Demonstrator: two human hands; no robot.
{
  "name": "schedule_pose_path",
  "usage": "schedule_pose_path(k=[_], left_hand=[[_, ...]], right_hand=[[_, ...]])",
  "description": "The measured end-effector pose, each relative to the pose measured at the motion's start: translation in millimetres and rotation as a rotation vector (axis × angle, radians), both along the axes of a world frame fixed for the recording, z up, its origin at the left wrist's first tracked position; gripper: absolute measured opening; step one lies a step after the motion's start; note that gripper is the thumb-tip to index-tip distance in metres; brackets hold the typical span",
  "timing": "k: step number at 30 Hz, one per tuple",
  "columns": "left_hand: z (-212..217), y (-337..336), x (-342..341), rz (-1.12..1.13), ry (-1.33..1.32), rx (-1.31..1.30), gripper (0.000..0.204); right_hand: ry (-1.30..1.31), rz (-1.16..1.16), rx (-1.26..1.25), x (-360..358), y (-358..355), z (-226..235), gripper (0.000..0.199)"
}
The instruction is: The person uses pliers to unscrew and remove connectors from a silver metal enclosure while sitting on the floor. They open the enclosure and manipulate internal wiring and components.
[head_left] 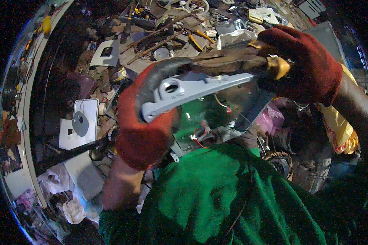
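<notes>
My left hand [145, 126], in a red glove with a dark palm, is closed around the end of a light grey molded part [200, 93] with a round hole near that end. My right hand [304, 61], also in a red glove, grips a long brown bar-like thing [229, 62], blurred, with yellow-orange pieces by the fingers. Its kind cannot be made out. This bar lies along the far edge of the grey part. Below the grey part, against my green shirt, is a shiny panel [196, 114] with thin wires, and a red wire [201, 143] with a small white connector.
Scrap covers the ground ahead. Orange-handled pliers [195, 42] and a round metal lid [161, 54] lie beyond my hands. To the left are white plates [86, 114] and a long pale rail [25, 122]. A yellow bag [338, 126] and pink plastic [270, 118] sit to the right.
</notes>
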State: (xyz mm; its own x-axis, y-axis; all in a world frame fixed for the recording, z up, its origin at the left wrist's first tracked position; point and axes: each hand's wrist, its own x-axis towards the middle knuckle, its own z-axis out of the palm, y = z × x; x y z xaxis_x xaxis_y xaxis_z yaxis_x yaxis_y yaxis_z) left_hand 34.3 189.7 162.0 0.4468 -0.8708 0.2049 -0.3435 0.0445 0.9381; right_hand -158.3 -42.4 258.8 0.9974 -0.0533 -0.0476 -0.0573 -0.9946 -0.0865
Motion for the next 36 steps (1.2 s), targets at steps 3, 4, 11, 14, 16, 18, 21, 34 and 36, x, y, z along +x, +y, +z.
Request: schedule_pose_path(k=[3, 4, 11, 14, 16, 18, 21, 34, 36], left_hand=[[7, 1, -4, 0.032, -0.032, 0.063, 0.043], [5, 0, -7, 0.023, 0.016, 0.044, 0.043], [-4, -1, -15, -0.007, 0.085, -0.072, 0.045], [1, -6, -21, -0.017, 0.076, -0.023, 0.046], [2, -3, -18, 0.013, 0.022, 0.002, 0.045], [-4, -3, -17, 0.016, 0.000, -0.021, 0.043], [-4, -3, -14, 0.031, 0.001, -0.029, 0.040], [-2, -12, -19, 0.061, -0.107, -0.005, 0.041], [-1, -7, -15, 0.099, -0.102, 0.037, 0.042]], right_hand=[[-0.063, 0.006, -0.003, -9, 3, -3, 0.065], [-0.103, 0.024, -0.009, -13, 4, -5, 0.064], [-0.022, -0.237, 0.114, -21, 43, 11, 0.052], [0.024, -0.297, 0.029, -29, 37, 9, 0.051], [0.007, -0.260, 0.007, -24, 31, 0, 0.052], [0.005, -0.223, -0.013, -25, 35, 3, 0.055], [-0.036, -0.201, -0.065, -13, 58, 15, 0.055], [0.117, -0.313, -0.189, -6, 73, 37, 0.049], [0.163, -0.266, -0.159, 0, 55, 35, 0.048]])
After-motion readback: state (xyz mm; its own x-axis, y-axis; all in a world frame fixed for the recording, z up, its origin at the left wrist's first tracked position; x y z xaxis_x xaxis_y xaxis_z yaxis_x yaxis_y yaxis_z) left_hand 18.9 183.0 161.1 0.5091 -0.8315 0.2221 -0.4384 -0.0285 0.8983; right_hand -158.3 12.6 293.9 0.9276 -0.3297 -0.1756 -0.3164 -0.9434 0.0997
